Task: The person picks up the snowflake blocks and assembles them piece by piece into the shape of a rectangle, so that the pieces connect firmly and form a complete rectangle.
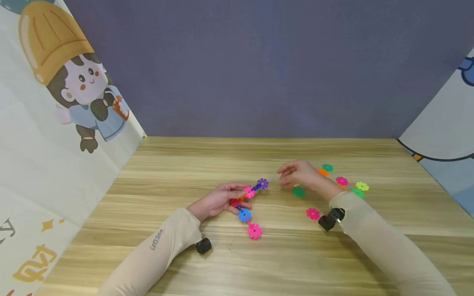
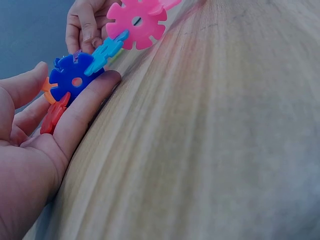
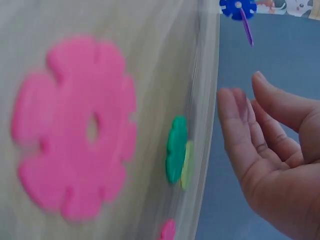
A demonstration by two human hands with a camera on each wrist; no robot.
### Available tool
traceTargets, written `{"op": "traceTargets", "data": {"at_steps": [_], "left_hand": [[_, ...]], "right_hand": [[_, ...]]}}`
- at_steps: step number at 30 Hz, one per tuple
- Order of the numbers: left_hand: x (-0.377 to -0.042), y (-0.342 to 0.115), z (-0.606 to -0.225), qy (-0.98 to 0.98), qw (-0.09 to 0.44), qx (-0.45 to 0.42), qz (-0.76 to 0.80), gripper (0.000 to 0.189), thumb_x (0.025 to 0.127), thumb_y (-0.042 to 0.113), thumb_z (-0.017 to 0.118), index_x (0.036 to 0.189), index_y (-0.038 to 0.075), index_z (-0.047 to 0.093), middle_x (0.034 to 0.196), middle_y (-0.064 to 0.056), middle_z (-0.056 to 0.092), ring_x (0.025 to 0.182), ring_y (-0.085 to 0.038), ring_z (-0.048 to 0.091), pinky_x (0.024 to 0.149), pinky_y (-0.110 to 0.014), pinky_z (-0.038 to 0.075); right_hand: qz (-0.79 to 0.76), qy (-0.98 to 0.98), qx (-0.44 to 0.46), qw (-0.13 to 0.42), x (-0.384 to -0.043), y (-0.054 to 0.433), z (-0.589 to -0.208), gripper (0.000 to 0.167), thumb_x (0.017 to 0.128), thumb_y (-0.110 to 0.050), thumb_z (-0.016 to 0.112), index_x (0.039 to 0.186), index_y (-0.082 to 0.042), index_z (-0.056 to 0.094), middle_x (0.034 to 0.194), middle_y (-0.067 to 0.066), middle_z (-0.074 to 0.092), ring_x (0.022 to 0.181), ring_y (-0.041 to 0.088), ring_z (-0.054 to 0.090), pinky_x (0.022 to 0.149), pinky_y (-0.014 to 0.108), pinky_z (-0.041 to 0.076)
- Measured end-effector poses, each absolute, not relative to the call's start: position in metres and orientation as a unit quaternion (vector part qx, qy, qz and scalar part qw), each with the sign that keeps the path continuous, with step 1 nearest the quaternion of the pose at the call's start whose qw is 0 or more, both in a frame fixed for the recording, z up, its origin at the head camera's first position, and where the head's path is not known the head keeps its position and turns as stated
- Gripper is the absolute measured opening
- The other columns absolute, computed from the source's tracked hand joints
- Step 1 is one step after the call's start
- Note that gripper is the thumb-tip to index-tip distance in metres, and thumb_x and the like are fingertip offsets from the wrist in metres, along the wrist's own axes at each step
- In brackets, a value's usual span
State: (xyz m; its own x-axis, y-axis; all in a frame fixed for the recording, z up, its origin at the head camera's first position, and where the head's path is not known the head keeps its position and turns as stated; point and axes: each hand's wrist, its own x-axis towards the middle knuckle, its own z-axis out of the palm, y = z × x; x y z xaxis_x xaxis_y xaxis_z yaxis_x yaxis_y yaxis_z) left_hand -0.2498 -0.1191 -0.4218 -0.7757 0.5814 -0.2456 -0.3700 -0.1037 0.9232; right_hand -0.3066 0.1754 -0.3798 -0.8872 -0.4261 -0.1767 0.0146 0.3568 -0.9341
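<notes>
My left hand holds a branching chain of interlocking flower-shaped plastic discs between thumb and fingers, low over the table. A purple disc ends one branch, and a pink disc ends the other. In the left wrist view, a dark blue disc lies against the index finger, beside a red disc. My right hand hovers to the right of the chain, fingers loosely bent with nothing between them. Just below it lies a green disc with a yellow one partly hidden behind.
Loose discs lie on the wooden table around the right forearm: a pink disc nearest, then orange, dark green, pink, yellow and light green. A grey-blue panel stands behind the table.
</notes>
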Motion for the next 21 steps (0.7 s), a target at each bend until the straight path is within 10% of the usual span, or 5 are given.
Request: {"op": "traceTargets", "data": {"at_steps": [21], "left_hand": [[-0.248, -0.119, -0.421, 0.585, 0.318, 0.093, 0.74, 0.05, 0.102, 0.003, 0.049, 0.149, -0.004, 0.035, 0.13, -0.027, 0.057, 0.091, -0.021, 0.072, 0.065, -0.027, 0.061]], "right_hand": [[-0.497, 0.846, -0.106, 0.164, -0.32, 0.205, -0.383, 0.048, 0.078, 0.011, 0.075, 0.122, 0.017, 0.057, 0.105, 0.024, 0.067, 0.076, 0.011, 0.065, 0.07, 0.025, 0.06]]}}
